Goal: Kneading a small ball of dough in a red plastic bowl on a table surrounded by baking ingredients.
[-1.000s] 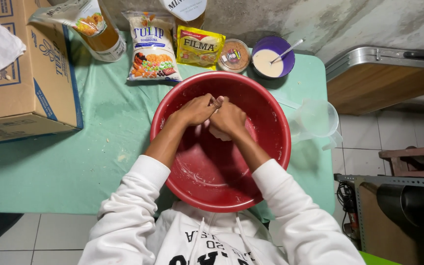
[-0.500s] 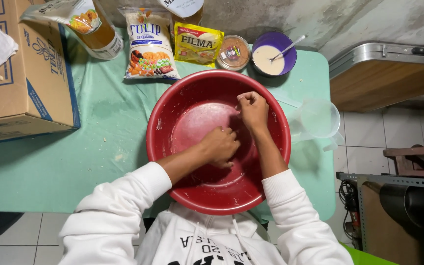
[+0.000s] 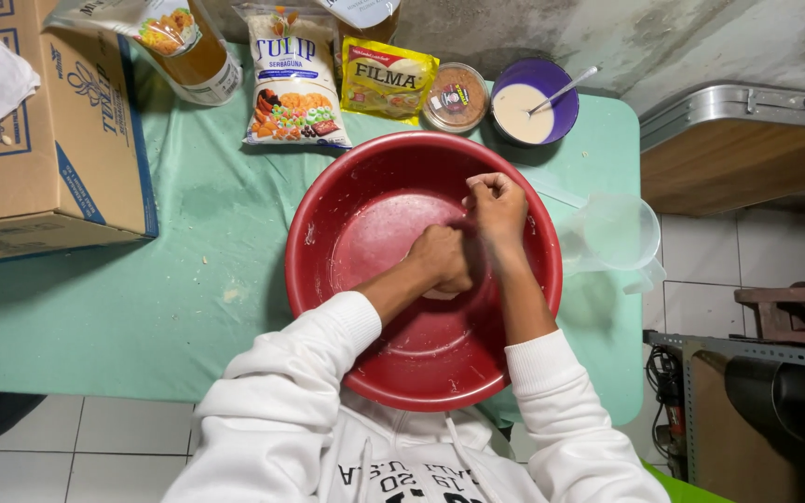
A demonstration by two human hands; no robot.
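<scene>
A big red plastic basin [image 3: 328,233] stands on a green-covered table [image 3: 142,307]. My left hand [image 3: 442,259] is a fist in the middle of the basin, pressing down on a pale lump of dough [image 3: 440,294] that shows only as a sliver under it. My right hand [image 3: 496,207] is also closed, just beyond the left one near the basin's far right wall. Whether it holds any dough is hidden. Floury smears coat the basin floor. White sleeves cover both arms to the wrist.
Along the table's far edge stand a bottle of amber oil [image 3: 199,58], a white flour bag [image 3: 295,84], a yellow packet [image 3: 388,79], a small round tub [image 3: 456,96] and a purple bowl of white liquid with a spoon [image 3: 535,110]. A cardboard box [image 3: 48,149] is on the left and a clear jug [image 3: 612,233] on the right.
My hands were clasped together at the basin's far side. They split apart: the left dropped to the middle onto the dough, and the right has now drawn closer to it.
</scene>
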